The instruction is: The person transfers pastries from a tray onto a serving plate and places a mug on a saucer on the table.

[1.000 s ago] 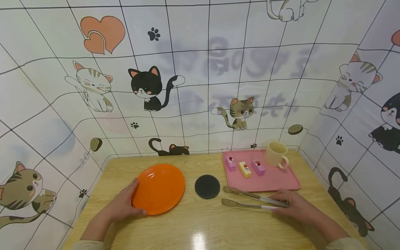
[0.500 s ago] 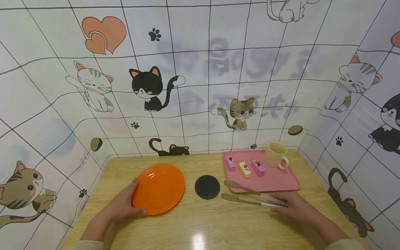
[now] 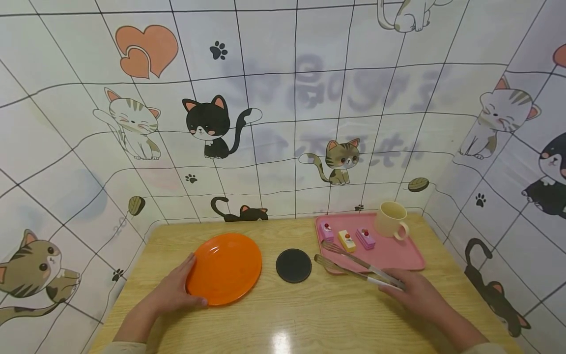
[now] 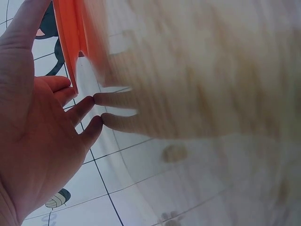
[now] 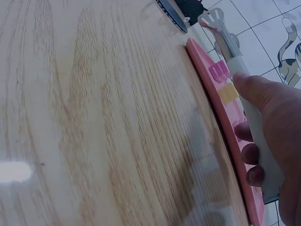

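My left hand (image 3: 173, 289) rests at the left rim of an orange plate (image 3: 224, 269), with its thumb by the front edge. In the left wrist view its fingers are extended, and their tips meet the table at the plate's edge (image 4: 68, 37). My right hand (image 3: 415, 294) grips a pair of metal tongs (image 3: 373, 270) with pale handles and slotted ends. The tongs' arms are spread apart over the left part of a pink tray (image 3: 393, 256). Their upper end is close to a yellow toy cake (image 3: 347, 241) and a pink toy cake (image 3: 325, 230).
Another pink toy cake (image 3: 365, 238) and a cream mug (image 3: 390, 219) stand on the tray. Between plate and tray lies a black round disc (image 3: 294, 265). Cat-patterned sheeting (image 3: 274, 162) encloses the wooden table (image 3: 265, 324) at the back and sides.
The tongs have moved back from the table in front of the tray to over its left part, the right hand turning with them. The left hand and plate have stayed put.
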`<act>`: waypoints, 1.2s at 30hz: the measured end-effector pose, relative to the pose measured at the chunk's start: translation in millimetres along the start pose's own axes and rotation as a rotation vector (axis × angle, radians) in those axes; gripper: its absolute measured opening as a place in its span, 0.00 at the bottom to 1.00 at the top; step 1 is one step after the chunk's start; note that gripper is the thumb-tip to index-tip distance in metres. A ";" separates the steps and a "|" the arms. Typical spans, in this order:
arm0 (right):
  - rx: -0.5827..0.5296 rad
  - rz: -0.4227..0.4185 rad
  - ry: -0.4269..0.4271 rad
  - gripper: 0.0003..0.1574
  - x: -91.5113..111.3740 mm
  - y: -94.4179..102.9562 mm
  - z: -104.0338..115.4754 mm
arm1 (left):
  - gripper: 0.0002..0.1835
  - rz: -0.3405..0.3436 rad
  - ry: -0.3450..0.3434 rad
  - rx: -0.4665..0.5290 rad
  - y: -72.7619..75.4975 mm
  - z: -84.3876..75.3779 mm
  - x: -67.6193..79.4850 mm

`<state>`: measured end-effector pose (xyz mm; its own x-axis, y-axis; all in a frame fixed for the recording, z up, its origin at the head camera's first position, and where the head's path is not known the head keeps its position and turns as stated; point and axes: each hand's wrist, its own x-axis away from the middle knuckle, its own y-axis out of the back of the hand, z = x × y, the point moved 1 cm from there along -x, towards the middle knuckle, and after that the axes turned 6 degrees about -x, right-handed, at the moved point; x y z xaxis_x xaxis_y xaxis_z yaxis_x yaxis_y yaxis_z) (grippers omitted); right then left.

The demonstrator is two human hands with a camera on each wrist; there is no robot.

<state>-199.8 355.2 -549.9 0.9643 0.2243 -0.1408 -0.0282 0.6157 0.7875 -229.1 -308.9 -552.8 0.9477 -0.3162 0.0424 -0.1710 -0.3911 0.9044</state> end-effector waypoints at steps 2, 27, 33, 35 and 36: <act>0.021 -0.022 -0.008 0.21 -0.5 -0.3 1.5 | 0.75 0.003 0.006 0.002 -0.8 1.2 -0.2; 0.128 -0.154 -0.142 0.24 -6.7 -9.1 25.6 | 0.77 -0.003 0.010 0.009 -1.3 1.2 1.8; 0.121 -0.168 -0.161 0.17 -8.2 -12.2 32.0 | 0.77 -0.009 0.009 -0.009 -3.2 3.1 0.2; 0.127 -0.180 -0.162 0.17 -7.6 -13.4 33.2 | 0.77 -0.011 0.008 -0.009 -3.2 3.3 -0.1; 0.129 -0.184 -0.161 0.16 -7.4 -13.9 33.8 | 0.77 -0.010 0.007 -0.009 -3.1 3.3 -0.1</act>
<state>-197.6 319.5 -539.5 0.9798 -0.0112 -0.1995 0.1749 0.5313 0.8289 -229.5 -310.5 -557.0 0.9512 -0.3064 0.0358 -0.1588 -0.3868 0.9084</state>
